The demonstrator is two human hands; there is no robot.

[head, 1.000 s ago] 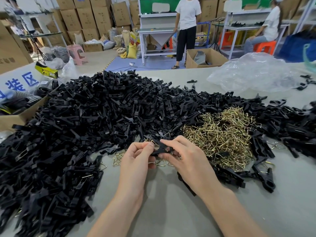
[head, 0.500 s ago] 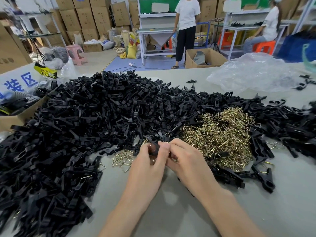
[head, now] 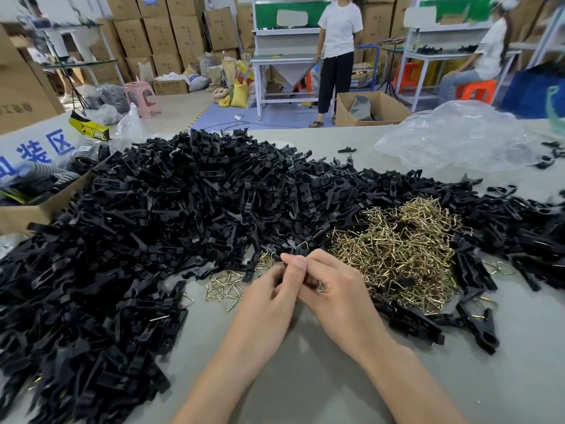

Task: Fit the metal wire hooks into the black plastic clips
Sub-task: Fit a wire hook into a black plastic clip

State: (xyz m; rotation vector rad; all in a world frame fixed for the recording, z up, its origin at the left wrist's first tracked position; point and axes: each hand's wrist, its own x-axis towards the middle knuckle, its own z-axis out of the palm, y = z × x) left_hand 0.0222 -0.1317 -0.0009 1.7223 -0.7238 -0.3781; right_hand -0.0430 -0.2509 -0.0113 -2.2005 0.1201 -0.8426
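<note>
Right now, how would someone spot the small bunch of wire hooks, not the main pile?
Find the huge heap of black plastic clips on the left of the table. At its near edge, just left of the left hand, lies the small bunch of wire hooks. Unlike the big gold pile, it's thin and flat.

Clip heap left on the table, hook pile right, hands before both.

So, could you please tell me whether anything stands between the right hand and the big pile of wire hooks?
Nothing visible does. The right hand, pinching a black clip with the left hand, sits right beside the pile of wire hooks, whose top lies uncovered; one stray clip rests on its near side.
</note>
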